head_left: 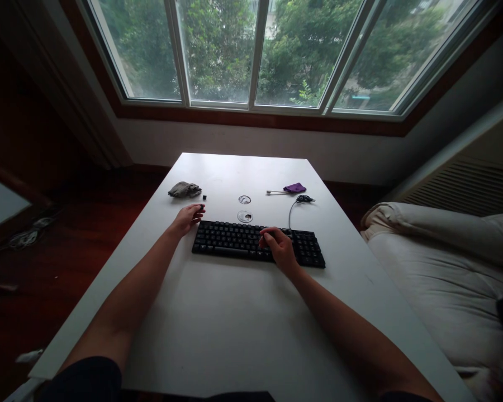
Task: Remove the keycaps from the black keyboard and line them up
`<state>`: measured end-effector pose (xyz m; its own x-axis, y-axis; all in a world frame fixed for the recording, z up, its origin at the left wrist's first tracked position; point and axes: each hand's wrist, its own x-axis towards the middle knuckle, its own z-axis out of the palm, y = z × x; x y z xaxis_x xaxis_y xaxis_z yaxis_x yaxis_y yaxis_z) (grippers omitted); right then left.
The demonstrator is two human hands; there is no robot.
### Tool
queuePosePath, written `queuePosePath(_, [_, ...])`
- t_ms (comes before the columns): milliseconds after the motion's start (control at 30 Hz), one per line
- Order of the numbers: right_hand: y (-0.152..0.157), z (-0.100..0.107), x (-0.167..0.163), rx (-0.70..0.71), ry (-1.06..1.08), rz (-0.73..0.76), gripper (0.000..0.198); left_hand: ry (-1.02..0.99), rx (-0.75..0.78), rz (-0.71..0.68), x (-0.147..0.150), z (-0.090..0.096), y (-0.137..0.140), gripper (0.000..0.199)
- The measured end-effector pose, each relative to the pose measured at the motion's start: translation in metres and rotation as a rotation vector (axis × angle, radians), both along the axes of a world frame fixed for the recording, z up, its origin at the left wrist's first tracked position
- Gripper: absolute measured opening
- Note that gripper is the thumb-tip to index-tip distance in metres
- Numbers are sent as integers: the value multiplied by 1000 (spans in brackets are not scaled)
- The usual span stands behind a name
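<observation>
A black keyboard (230, 237) lies flat across the white table in front of me. Just off its far left corner, my left hand (187, 218) pinches a small black piece that looks like a keycap (202, 207). Another small black keycap (204, 197) rests on the table slightly beyond those fingers. Over the right-hand part of the keys is my right hand (280, 247), its fingers curled together in a pinch. Whatever they hold, if anything, is hidden. That hand and wrist cover some of the keys.
Beyond the keyboard are a crumpled grey cloth (185, 190), two clear round pieces, one nearer (245, 216) and one farther (244, 199), a thin stick (276, 192), a purple cloth (294, 188) and the coiled cable (304, 199). A cushioned seat (436, 257) stands right of the table (218, 335).
</observation>
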<state>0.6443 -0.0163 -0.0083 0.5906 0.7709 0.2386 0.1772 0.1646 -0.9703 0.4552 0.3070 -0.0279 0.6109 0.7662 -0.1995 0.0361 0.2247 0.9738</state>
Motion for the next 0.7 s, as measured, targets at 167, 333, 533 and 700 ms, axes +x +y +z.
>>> queuePosePath(167, [-3,-10,-16,-26,-116,63,25,90,282,32,30,1,9,35])
queuePosePath(333, [-1,-14,-19,-95,-307,80,22,307,678,101,53,8,27,29])
queuePosePath(533, [-2,-16,-14,-106,-340,87,21,401,943,83,70,9,48,28])
queuePosePath(700, [-2,-15,-12,-110,-398,88,19,475,1083,35,84,2,55,22])
